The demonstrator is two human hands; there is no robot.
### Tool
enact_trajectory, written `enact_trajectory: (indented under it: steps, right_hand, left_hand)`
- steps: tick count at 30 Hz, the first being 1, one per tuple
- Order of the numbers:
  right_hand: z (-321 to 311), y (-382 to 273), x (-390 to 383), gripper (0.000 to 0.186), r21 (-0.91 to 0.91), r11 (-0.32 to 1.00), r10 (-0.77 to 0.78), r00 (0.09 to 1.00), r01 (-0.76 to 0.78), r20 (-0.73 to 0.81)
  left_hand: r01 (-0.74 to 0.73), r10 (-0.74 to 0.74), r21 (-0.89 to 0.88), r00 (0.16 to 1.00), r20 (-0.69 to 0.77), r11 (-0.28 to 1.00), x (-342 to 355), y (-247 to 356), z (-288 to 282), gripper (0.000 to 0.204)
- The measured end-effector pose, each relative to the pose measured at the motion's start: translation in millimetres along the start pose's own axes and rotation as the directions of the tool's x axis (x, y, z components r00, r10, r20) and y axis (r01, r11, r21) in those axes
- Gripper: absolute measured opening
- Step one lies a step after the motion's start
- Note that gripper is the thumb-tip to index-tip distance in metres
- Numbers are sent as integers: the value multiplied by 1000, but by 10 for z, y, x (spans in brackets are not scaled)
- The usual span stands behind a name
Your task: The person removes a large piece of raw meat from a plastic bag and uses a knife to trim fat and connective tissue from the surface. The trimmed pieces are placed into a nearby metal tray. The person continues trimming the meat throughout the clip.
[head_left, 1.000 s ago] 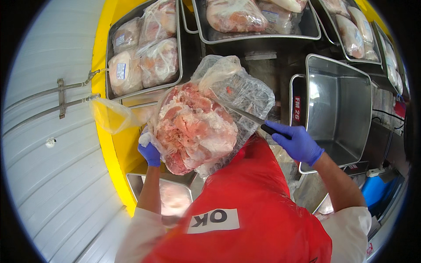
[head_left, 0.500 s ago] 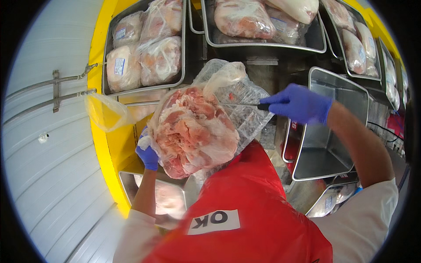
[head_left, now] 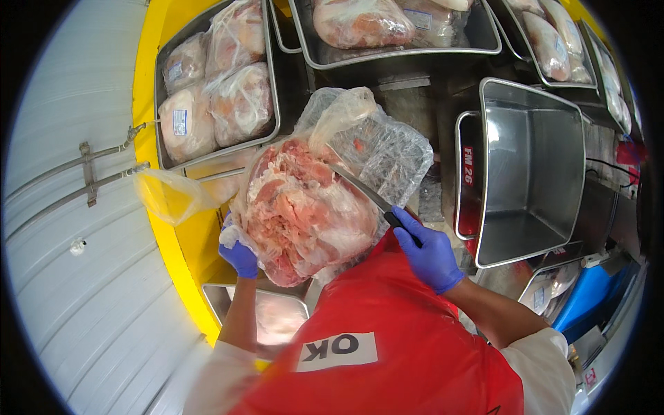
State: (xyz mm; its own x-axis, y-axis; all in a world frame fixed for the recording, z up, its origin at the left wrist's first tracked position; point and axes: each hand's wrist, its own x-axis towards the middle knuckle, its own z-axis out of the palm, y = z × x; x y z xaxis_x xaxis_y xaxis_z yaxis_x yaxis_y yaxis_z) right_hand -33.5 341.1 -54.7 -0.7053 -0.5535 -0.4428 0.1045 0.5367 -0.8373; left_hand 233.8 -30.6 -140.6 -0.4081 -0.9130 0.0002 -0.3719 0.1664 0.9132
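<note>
In front of me is a large raw piece of meat (head_left: 304,214), pink with white fat, its clear plastic bag (head_left: 380,145) pulled open and bunched toward the far side. My left hand (head_left: 239,254), in a blue glove, is closed on the bag's bunched plastic at the meat's left edge. My right hand (head_left: 430,254), also gloved, grips the black handle of a knife (head_left: 370,194). The blade slants up and left, its tip at the meat's upper right side. Whether the tip is cutting in or only touching, I cannot tell.
An unfilled metal bin (head_left: 532,166) stands at the right. Metal tubs of bagged meat line the far side, one (head_left: 277,90) at the far left and another (head_left: 394,55) in the middle. A yellow frame (head_left: 162,228) and metal pipes (head_left: 104,152) run along the left.
My right hand has come down and nearer with the knife, turning the blade from level to slanting. My left hand stays at the meat's left edge. The view has shifted slightly.
</note>
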Motion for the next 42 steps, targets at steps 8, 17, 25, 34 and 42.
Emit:
enact_trajectory:
  steps: [8, 17, 25, 34, 42]
  right_hand:
    - [560, 171, -263, 45, 65, 997, 41, 990, -32, -133]
    - [-587, -124, 210, 42, -182, 981, -32, 975, 73, 218]
    - [-689, -441, 757, 41, -250, 968, 59, 933, 34, 356]
    - [458, 531, 200, 45, 126, 974, -183, 982, 188, -52]
    - [788, 431, 79, 46, 331, 936, -80, 988, 119, -129]
  left_hand:
    - [-43, 45, 158, 999, -11, 986, 72, -232, -99, 32]
    - [-99, 101, 28, 992, -69, 995, 108, -311, -40, 27]
    - [-12, 3, -125, 997, -76, 992, 55, -330, 33, 31]
    - [-30, 24, -57, 994, -111, 998, -94, 53, 167, 31]
    - [-3, 6, 31, 997, -71, 1000, -28, 43, 95, 33]
